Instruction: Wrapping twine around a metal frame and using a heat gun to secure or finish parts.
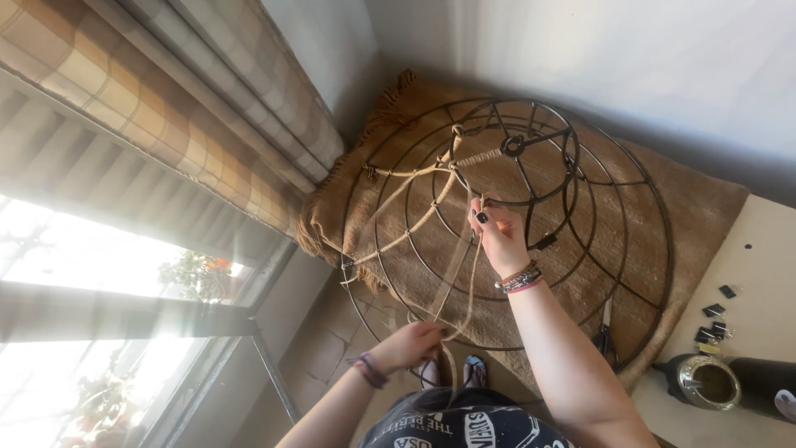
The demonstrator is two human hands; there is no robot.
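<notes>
Lowest in the frame, just left of centre, the left hand (410, 344) is closed around the loose tails of the pale tan jute cord (461, 274), gathering several strands in its fist. To do this wrapping well, that hand should hold the tails taut and slightly apart, so they feed upward without twisting over each other.

Above it, near the middle of the picture, the right hand (500, 235), with dark nails and beaded bracelets at the wrist, pinches the cord between fingertips and thumb against a rib of the large round black wire lampshade frame (572, 178). The pinch point matters: each new turn ought to sit snug beside the last one, touching, with no bare wire showing between turns.

Farther up, toward the upper centre, ribs already bound in cord meet at a knot (457, 130) near the small inner ring; the view is a little soft there, so the knot's form is probably a simple hitch. The frame leans on a brown fringed woven rug (696, 207).

At the right edge, the pale bench (767, 257) carries black binder clips (713, 323) and a shiny metal-rimmed tape roll (707, 382).
</notes>
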